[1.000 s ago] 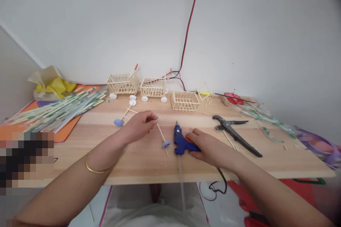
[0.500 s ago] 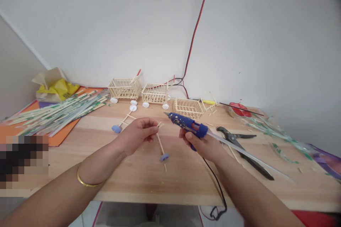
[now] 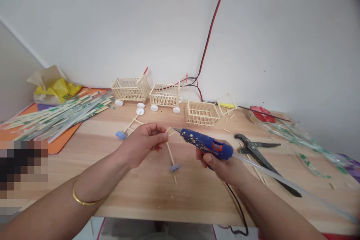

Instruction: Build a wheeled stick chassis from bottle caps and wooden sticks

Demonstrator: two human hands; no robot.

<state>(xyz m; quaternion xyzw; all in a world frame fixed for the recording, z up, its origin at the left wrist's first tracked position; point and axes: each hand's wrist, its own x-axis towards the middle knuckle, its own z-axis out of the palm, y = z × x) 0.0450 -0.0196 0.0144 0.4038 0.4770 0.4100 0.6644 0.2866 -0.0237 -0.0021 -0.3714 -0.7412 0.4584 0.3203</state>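
Note:
My left hand (image 3: 143, 142) pinches the top of a thin wooden stick (image 3: 170, 152) that carries a small blue wheel (image 3: 174, 167) near its lower end, just above the wooden table (image 3: 146, 191). My right hand (image 3: 222, 163) grips a blue glue gun (image 3: 206, 144), held level. Its metal nozzle points left, almost touching the stick's top end beside my left fingers. A clear glue rod (image 3: 284, 182) sticks out of the gun's back to the right, and a black cord (image 3: 237, 210) hangs down from it.
Two small stick carts on white wheels (image 3: 129, 89) (image 3: 164, 95) and a wheelless stick basket (image 3: 202, 113) stand at the back. Another stick axle with a blue wheel (image 3: 121, 135) lies left. Black cutters (image 3: 261, 153) lie right. A pile of wrapped chopsticks (image 3: 59, 116) covers an orange mat.
My right hand picked the glue gun up off the table, swung it level and brought its nozzle close to the stick in my left hand. The stick lifted slightly.

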